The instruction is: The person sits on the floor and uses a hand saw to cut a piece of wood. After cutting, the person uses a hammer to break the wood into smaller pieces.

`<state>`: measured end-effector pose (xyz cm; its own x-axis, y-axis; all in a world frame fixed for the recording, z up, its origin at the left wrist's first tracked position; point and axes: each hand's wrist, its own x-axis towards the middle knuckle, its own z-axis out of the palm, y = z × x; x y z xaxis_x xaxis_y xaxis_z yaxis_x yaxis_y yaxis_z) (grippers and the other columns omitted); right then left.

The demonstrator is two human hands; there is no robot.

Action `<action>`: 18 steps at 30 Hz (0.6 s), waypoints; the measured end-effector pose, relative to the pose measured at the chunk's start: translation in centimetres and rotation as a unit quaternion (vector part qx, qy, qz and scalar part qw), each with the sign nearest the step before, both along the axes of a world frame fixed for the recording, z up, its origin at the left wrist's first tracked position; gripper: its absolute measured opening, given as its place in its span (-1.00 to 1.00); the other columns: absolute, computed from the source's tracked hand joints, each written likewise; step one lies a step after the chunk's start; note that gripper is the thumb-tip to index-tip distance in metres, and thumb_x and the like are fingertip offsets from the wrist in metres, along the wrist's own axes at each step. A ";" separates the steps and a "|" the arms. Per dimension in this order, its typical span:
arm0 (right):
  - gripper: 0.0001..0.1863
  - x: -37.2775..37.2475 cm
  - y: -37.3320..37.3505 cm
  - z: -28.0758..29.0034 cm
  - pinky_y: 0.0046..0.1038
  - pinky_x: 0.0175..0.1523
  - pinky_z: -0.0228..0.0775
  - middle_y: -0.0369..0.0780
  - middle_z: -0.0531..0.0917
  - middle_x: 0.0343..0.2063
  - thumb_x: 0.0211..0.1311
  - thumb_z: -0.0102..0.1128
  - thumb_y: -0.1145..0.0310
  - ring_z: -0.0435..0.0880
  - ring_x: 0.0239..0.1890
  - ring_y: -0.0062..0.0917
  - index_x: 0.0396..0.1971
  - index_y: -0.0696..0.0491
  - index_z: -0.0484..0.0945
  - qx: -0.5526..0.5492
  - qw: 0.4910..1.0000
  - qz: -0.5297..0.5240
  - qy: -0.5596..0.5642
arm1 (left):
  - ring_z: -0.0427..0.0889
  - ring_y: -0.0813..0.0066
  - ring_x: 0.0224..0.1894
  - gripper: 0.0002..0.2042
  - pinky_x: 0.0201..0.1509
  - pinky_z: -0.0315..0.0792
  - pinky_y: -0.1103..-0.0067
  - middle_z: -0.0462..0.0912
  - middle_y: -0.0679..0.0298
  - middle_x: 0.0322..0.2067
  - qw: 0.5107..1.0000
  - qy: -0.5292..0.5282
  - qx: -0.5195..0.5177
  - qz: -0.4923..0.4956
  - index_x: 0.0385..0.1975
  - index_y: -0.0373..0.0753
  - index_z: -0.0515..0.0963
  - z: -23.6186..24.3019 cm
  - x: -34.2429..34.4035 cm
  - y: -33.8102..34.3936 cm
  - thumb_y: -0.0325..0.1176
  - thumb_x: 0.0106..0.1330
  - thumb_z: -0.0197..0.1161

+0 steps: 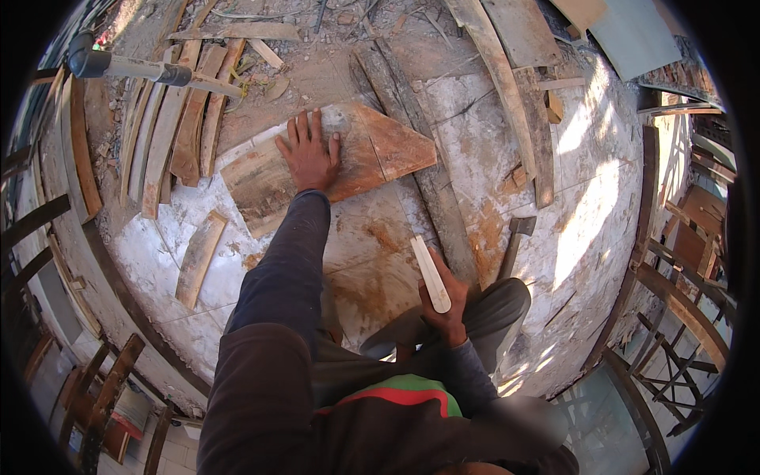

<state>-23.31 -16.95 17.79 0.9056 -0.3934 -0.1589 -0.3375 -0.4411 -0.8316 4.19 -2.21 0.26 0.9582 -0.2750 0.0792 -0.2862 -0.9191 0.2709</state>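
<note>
While the left hand (pixel 309 161) splays on a pointed brown wooden board (pixel 366 158), the right hand (pixel 454 303) clasps a white round-ended bar (pixel 429 273) near it.

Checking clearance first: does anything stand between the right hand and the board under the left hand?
Nothing visible blocks the right hand from the board; a long timber lies low between them, passing under the board.
</note>
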 end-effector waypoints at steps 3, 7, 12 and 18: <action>-0.31 0.0 -0.4 0.4 -0.47 -0.04 0.56 -0.02 0.64 0.05 -0.04 0.21 0.64 0.75 -0.06 -0.27 0.23 0.10 0.47 0.025 1.000 -0.009 0.013 | 0.03 0.08 0.47 -0.41 0.46 -0.22 -0.11 0.18 0.16 0.40 1.000 0.029 0.008 0.003 0.43 -0.02 0.17 -0.1 0.1 0.0 0.02 0.44 -0.07; -0.29 0.1 0.8 0.6 -0.46 -0.11 0.57 -0.01 0.67 0.00 -0.08 0.22 0.65 0.77 -0.18 -0.27 0.23 0.06 0.48 -0.006 1.000 -0.015 -0.014 | 0.04 0.08 0.47 -0.41 0.45 -0.21 -0.13 0.18 0.16 0.40 1.000 0.024 -0.005 -0.002 0.42 -0.02 0.19 0.0 -0.1 -0.2 0.01 0.43 -0.04; -0.27 -1.0 1.4 0.5 -0.44 -0.20 0.56 -0.02 0.71 -0.13 -0.09 0.22 0.63 0.78 -0.31 -0.30 0.24 0.05 0.47 -0.024 0.999 -0.017 -0.017 | 0.04 0.06 0.47 -0.42 0.45 -0.20 -0.13 0.18 0.15 0.39 1.000 0.019 -0.006 -0.002 0.41 -0.02 0.21 -0.8 0.6 0.2 0.03 0.44 -0.04; -0.27 4.1 1.2 -0.4 -0.48 -0.15 0.56 -0.02 0.66 -0.01 -0.06 0.22 0.62 0.78 -0.24 -0.31 0.27 0.06 0.43 -0.007 1.000 0.005 -0.015 | 0.03 0.07 0.48 -0.42 0.46 -0.21 -0.14 0.16 0.16 0.40 1.000 0.012 0.000 -0.010 0.42 -0.03 0.19 -0.2 0.0 0.0 0.05 0.46 -0.10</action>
<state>-19.20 -15.78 17.37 0.9135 -0.3867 -0.1267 -0.3085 -0.4550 -0.8353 4.22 -2.21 0.05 0.9539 -0.2948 0.0571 -0.2988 -0.9129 0.2781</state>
